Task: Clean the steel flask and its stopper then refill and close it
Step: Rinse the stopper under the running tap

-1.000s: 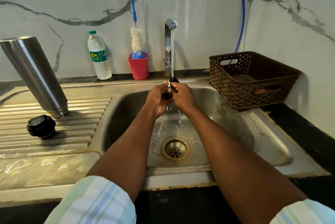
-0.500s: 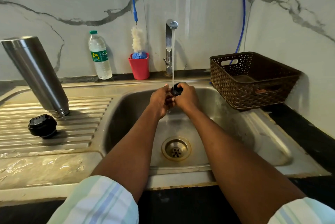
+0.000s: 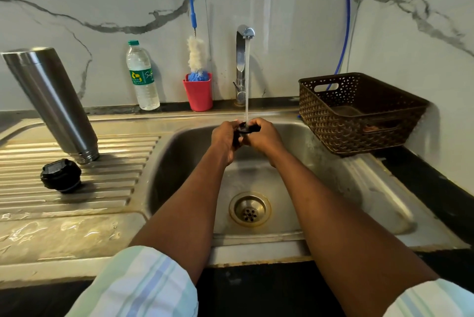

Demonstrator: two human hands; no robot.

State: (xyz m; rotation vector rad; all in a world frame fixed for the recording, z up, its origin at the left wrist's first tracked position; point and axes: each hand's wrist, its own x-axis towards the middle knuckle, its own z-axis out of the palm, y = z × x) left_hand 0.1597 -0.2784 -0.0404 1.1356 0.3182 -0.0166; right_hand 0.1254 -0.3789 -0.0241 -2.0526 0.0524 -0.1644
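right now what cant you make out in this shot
Head view only:
- Small black part: mostly covered by the left hand and right hand; shape unclear.
- Steel flask: inverted on the drainboard, so its mouth and inside are hidden.
- Brown basket: its front wall hides most of what lies inside.
- Bottle brush: handle top is cut off by the upper edge.

Left hand (image 3: 225, 137) and right hand (image 3: 264, 137) meet, fingers (image 3: 252, 123) curled, forearms extended.

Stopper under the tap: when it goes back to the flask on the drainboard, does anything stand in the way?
Nothing visible does. Both hands hold the stopper over the sink; the inverted flask stands mouth-down at left, with only bare ribbed drainboard between. The black cap lies nearer the camera, off that line.
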